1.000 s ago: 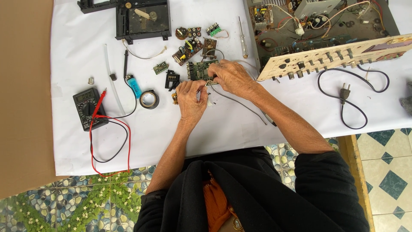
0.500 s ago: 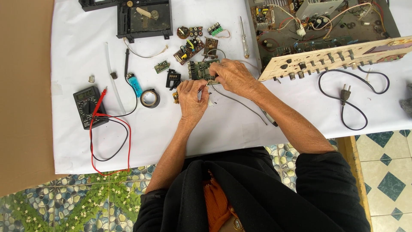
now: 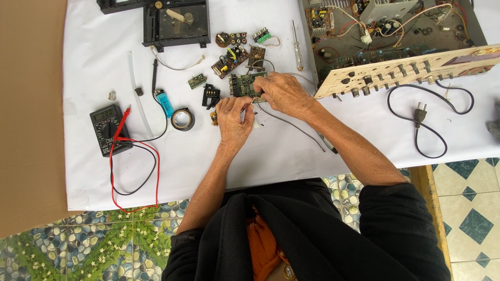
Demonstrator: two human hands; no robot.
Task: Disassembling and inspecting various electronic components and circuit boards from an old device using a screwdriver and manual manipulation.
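on the white cloth (image 3: 291, 156), the right hand (image 3: 284, 93) pinches the small green circuit board (image 3: 244, 85). the left hand (image 3: 234, 118) is curled shut on a thin tool i cannot make out. the big open amplifier box (image 3: 396, 47) sits in bits, so much is left.

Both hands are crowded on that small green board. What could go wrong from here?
The left hand and right hand meet at the green circuit board, hiding the contact point, so a slip could go unseen. The grey wire runs under the right forearm and might snag. Loose small boards nearby could get knocked.

The table (image 3: 291, 156) has a white cover; on it lie a multimeter (image 3: 107, 127), tape roll (image 3: 183, 119), circuit boards (image 3: 229, 60) and an opened amplifier (image 3: 396, 41).
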